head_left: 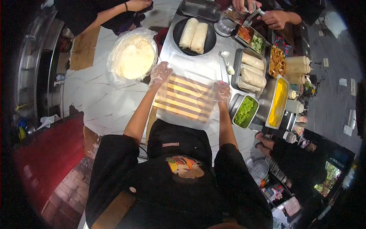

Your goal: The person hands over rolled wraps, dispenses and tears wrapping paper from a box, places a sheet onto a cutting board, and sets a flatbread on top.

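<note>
A translucent sheet, paper or plastic, is spread over a striped wooden cutting board in front of my body. My left hand, in a clear plastic glove, pinches the sheet's upper left corner. At the right edge, my right hand, also gloved, has its fingers closed on the sheet. Whether the sheet touches the board everywhere I cannot tell. Just left of my left hand, a stack of flatbreads sits in a plastic-lined bowl. Right of my right hand stands a container of chopped lettuce.
Two wraps lie on a black round plate; more wraps fill a metal tray. A spoon, a pan of yellow filling and sauce bottles stand rightward. Another person's hands hold tongs at top right; another arm is top left.
</note>
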A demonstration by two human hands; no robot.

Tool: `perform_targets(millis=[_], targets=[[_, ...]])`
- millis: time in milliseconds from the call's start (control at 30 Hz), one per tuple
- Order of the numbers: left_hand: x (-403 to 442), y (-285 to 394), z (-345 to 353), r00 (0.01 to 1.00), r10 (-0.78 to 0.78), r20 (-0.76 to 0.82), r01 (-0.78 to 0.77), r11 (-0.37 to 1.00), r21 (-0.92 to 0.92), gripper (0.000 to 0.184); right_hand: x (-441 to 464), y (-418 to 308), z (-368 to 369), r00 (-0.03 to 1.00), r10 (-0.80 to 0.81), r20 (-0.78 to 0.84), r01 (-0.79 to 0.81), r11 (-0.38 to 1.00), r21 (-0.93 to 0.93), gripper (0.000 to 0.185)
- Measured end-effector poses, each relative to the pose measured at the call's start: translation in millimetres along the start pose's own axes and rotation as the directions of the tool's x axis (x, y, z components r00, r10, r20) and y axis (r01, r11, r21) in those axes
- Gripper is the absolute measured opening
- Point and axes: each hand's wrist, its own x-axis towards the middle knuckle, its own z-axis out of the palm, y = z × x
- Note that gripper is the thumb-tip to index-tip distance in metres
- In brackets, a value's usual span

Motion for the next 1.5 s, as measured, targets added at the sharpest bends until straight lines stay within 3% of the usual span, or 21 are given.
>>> perform_targets(millis=[100, 200, 300, 333, 367, 433, 567, 633, 700, 733, 833, 867, 1000, 1100, 1200, 1233, 1300, 1367, 1400, 1467, 1500], targets=[[16, -18, 13, 0.996, 0.083, -0.020, -0.082, 0.995, 0.051, 0.037, 6, -8, -7, 0.999, 0.023, 0.038, -0.026, 0.996, 0.082, 0.065], [18, -42, 22, 0.937, 0.347, -0.051, -0.316, 0.899, 0.304, 0.033, -5, -34, -25, 0.999, 0.051, 0.009, -0.052, 0.980, 0.191, 0.068], [10, 4, -7, 0.987, 0.108, 0.119, -0.122, 0.985, 0.118, 0.030, -4, -42, -35, 0.997, 0.072, 0.001, -0.072, 0.996, 0.058, 0.074], [12, -19, 6, 0.963, 0.268, -0.005, -0.267, 0.960, -0.089, 0.025, 3, -17, -22, 0.997, 0.059, 0.054, -0.071, 0.962, 0.264, 0.072], [5, -10, -1, 0.978, 0.209, 0.023, -0.200, 0.958, -0.205, 0.024, 11, 10, -8, 0.993, 0.046, 0.108, -0.090, 0.885, 0.457, 0.070], [-8, 30, -23, 0.990, 0.100, 0.096, -0.051, 0.904, -0.424, 0.021, 22, 33, 6, 0.990, 0.067, 0.127, -0.105, 0.942, 0.319, 0.067], [-14, 67, -56, 0.984, 0.018, 0.179, 0.029, 0.966, -0.259, 0.022, 16, 22, 3, 0.993, 0.026, 0.115, -0.072, 0.904, 0.421, 0.072], [-4, 41, -43, 0.962, 0.271, -0.008, -0.270, 0.953, -0.141, 0.024, 12, -20, -20, 0.997, 0.028, 0.074, -0.051, 0.942, 0.332, 0.073], [2, 54, -45, 0.995, 0.055, 0.088, 0.000, 0.847, -0.532, 0.026, 5, -50, -36, 0.999, 0.027, 0.031, -0.034, 0.970, 0.240, 0.074], [8, 54, -44, 0.993, 0.070, 0.097, 0.003, 0.798, -0.603, 0.027, 19, -32, -25, 0.998, -0.028, 0.054, 0.010, 0.955, 0.295, 0.056], [25, 53, -53, 0.987, 0.074, 0.141, -0.029, 0.954, -0.299, 0.030, 43, -14, -21, 0.964, -0.234, 0.124, 0.149, 0.866, 0.478, 0.035], [26, 57, -52, 0.992, 0.094, 0.084, -0.072, 0.969, -0.236, 0.030, 40, -26, -26, 0.963, -0.261, 0.070, 0.217, 0.901, 0.375, 0.015], [39, 49, -43, 0.995, 0.063, 0.078, -0.036, 0.952, -0.304, 0.027, 48, -35, -20, 0.990, -0.139, 0.026, 0.142, 0.978, -0.154, 0.018], [44, 34, -30, 0.995, 0.101, 0.015, -0.080, 0.861, -0.502, 0.024, 47, -18, -14, 0.941, -0.338, 0.023, 0.336, 0.921, -0.195, 0.017], [40, 23, -23, 0.992, 0.123, -0.014, -0.109, 0.815, -0.570, 0.028, 47, -4, -4, 0.950, -0.310, -0.028, 0.312, 0.946, 0.085, 0.017], [37, 21, -23, 0.991, 0.127, -0.029, -0.121, 0.814, -0.569, 0.029, 48, 0, -2, 0.943, -0.331, -0.028, 0.331, 0.944, 0.003, 0.016], [33, 19, -26, 0.969, 0.195, -0.151, -0.232, 0.928, -0.292, 0.037, 45, -1, -4, 0.928, -0.371, -0.028, 0.362, 0.918, -0.163, 0.013], [11, 23, -33, 0.921, 0.289, -0.260, -0.324, 0.940, -0.104, 0.041, 42, -5, -7, 0.965, -0.262, 0.013, 0.261, 0.965, 0.033, 0.018], [1, 24, -34, 0.898, 0.323, -0.299, -0.372, 0.920, -0.123, 0.044, 38, -8, -8, 0.978, -0.206, 0.043, 0.199, 0.971, 0.129, 0.020], [-39, 30, -33, 0.907, 0.401, -0.129, -0.348, 0.885, 0.310, 0.048, 31, -16, -12, 0.985, -0.169, 0.041, 0.160, 0.971, 0.178, 0.019], [-62, 39, -33, 0.911, 0.412, -0.035, -0.386, 0.878, 0.282, 0.051, 30, -20, -13, 0.987, -0.154, 0.038, 0.143, 0.969, 0.203, 0.019]])
